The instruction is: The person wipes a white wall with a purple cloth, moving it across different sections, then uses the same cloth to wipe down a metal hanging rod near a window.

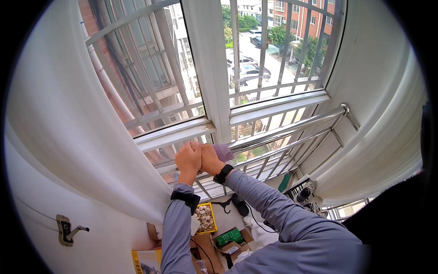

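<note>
My left hand and my right hand are closed and pressed side by side in front of the window's middle post. Both grip a purple cloth; a crumpled end of it sticks out to the right of my right hand. The part of the cloth inside my fists is hidden. Close to my hands runs a shiny metal railing with upright bars; whether the cloth touches it I cannot tell. Each wrist carries a black band.
White curtains hang on both sides. Below are a yellow basket of garlic-like bulbs, an open cardboard box with a green pack, a black hanger and shoes on a rack. A crank handle juts from the left wall.
</note>
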